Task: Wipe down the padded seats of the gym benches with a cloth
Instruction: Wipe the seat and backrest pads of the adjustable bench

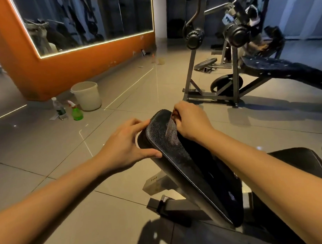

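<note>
A tilted black padded backrest of grained leather (168,138) rises at the centre, on a grey steel frame (177,207). The left hand (124,145) grasps the backrest's upper left edge, fingers on the side and thumb underneath. The right hand (191,119) is clenched at the top right corner; what it holds cannot be told. A darker matte layer (203,160) covers the backrest's right half under that wrist; whether it is the cloth is unclear. Right of the backrest lies a flat black seat pad (295,162).

Left of the backrest, open grey tiled floor (47,144). Beyond it, a green spray bottle (77,113), a clear plastic bottle (59,109) and a white bucket (87,95), its inside unseen, stand beside an orange mirrored wall (72,70). Far right of the backrest, a second black bench with barbell rack (282,68) narrows the way.
</note>
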A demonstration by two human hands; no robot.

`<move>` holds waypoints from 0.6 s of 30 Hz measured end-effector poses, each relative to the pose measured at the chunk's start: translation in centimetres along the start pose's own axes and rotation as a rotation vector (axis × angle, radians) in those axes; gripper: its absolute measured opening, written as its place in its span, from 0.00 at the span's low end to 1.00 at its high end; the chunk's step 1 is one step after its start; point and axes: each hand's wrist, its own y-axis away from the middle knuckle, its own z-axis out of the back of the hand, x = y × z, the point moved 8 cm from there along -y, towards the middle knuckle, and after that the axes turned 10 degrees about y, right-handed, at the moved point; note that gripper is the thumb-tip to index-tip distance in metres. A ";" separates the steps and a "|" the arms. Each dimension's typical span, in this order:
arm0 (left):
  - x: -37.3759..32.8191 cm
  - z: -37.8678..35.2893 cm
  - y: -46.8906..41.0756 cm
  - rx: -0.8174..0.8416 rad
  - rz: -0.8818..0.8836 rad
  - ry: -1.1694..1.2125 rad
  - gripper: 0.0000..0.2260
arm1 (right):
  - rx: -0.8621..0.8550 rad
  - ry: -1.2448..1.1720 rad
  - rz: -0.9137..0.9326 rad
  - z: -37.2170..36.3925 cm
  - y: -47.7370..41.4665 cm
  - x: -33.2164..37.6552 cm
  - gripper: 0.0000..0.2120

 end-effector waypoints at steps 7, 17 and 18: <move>-0.2 -0.1 -0.4 0.012 -0.029 0.020 0.45 | 0.016 0.022 0.181 0.4 4.8 1.9 0.07; -0.7 0.1 -0.6 0.016 -0.009 -0.016 0.46 | -0.029 -0.037 0.150 0.9 6.7 2.9 0.06; -0.7 0.1 -0.5 0.017 -0.012 -0.010 0.47 | -0.023 -0.037 0.191 0.8 7.2 3.3 0.07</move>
